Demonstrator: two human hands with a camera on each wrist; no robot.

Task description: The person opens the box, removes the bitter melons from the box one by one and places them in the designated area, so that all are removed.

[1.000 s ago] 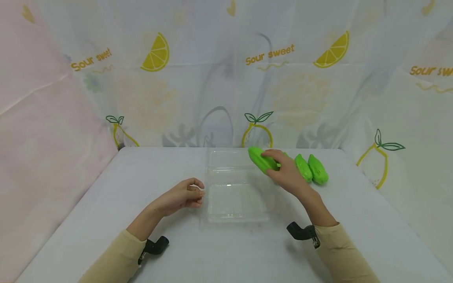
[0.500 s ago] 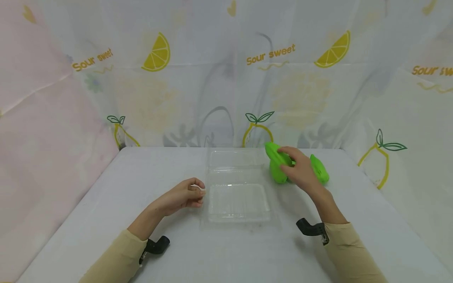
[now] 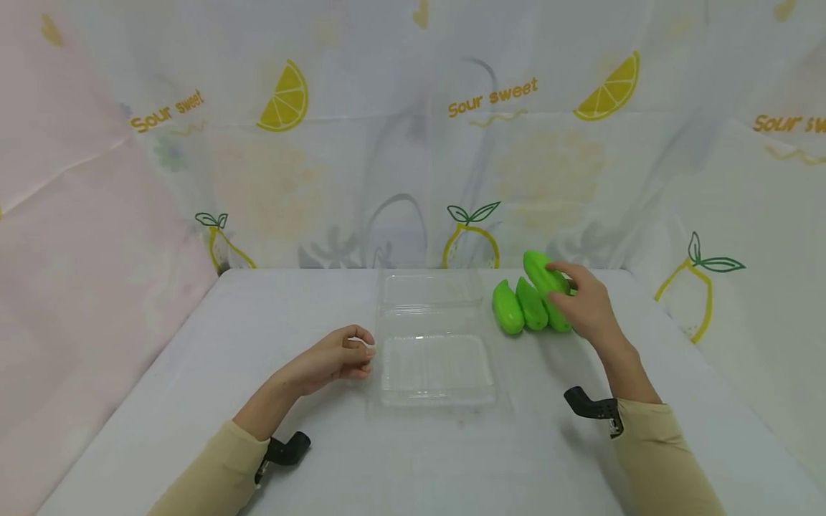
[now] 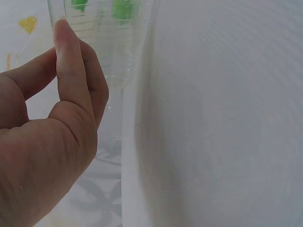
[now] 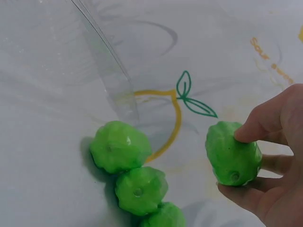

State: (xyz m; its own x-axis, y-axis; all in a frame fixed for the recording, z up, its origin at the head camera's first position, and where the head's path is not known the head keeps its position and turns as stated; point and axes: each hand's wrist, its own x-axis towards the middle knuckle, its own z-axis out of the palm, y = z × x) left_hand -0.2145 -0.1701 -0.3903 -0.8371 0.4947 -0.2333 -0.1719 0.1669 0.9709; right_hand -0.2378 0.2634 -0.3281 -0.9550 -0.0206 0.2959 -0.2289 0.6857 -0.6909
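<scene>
My right hand [image 3: 587, 301] holds a bright green, bumpy bitter melon [image 3: 540, 271] between thumb and fingers. It is raised above the right end of a row of similar bitter melons [image 3: 508, 308] and overlaps the rightmost one in the head view. In the right wrist view, the held bitter melon [image 5: 232, 151] shows its blunt end, apart from the row. My left hand [image 3: 335, 358] is at the left edge of an unfolded clear plastic clamshell box [image 3: 439, 369]. In the left wrist view, its thumb and finger pinch the box's rim.
The box's lid half [image 3: 429, 290] lies folded back toward the rear of the white table [image 3: 413, 459]. A patterned curtain [image 3: 361, 158] hangs right behind the table's back edge. Each wrist carries a black camera mount [image 3: 590, 405].
My right hand has carried the bitter melon rightward from over the box's right side, across the row, to the row's right end. My left hand stays at the box's edge.
</scene>
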